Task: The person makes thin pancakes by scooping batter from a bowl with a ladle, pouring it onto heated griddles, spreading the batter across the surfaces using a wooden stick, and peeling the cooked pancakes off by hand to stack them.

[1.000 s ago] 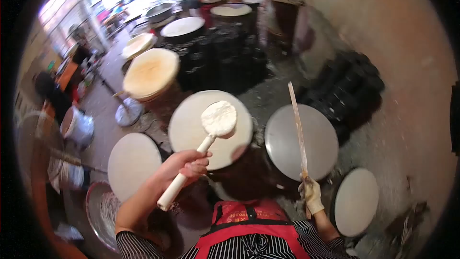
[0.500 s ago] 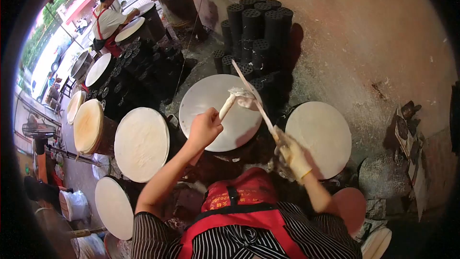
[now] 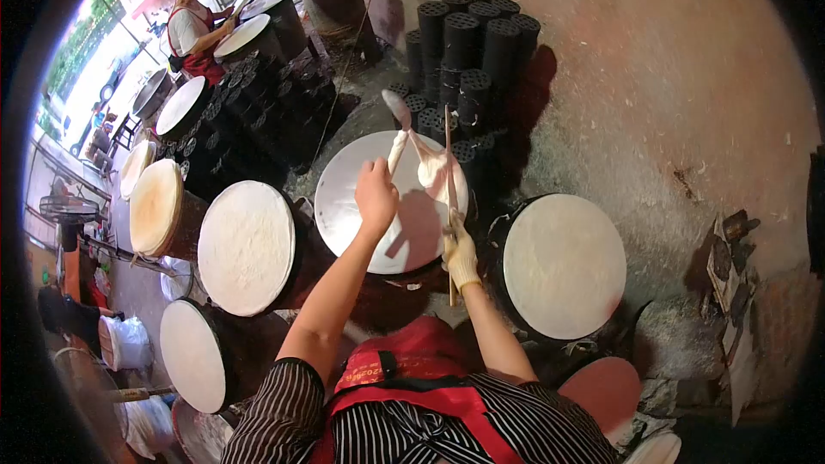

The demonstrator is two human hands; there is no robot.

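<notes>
My bare left hand (image 3: 376, 196) is closed around the pale handle of a spoon-like tool (image 3: 396, 108); its rounded end points up and away. My right hand (image 3: 461, 256), in a pale glove, grips a long thin wooden stick (image 3: 451, 180) held nearly upright. Soft white dough (image 3: 432, 170) hangs against the stick, and a strand of it stretches across to the tool. Both hands are above a round metal griddle (image 3: 344, 210), whose surface carries their shadow. The exact shape of the tool's far end is smeared.
Round griddles with pale sheets stand left (image 3: 247, 249) and right (image 3: 563, 266). Black perforated coal cylinders (image 3: 461, 43) are stacked behind the middle griddle, near a wall (image 3: 653, 77). A co-worker (image 3: 193, 30) in a red apron stands at the far left. A fan (image 3: 69, 209) is at left.
The tool in my left hand has swung up and away from the stick, drawing out a dough strand. My right hand has moved left and turned the stick more upright. The view has shifted slightly.
</notes>
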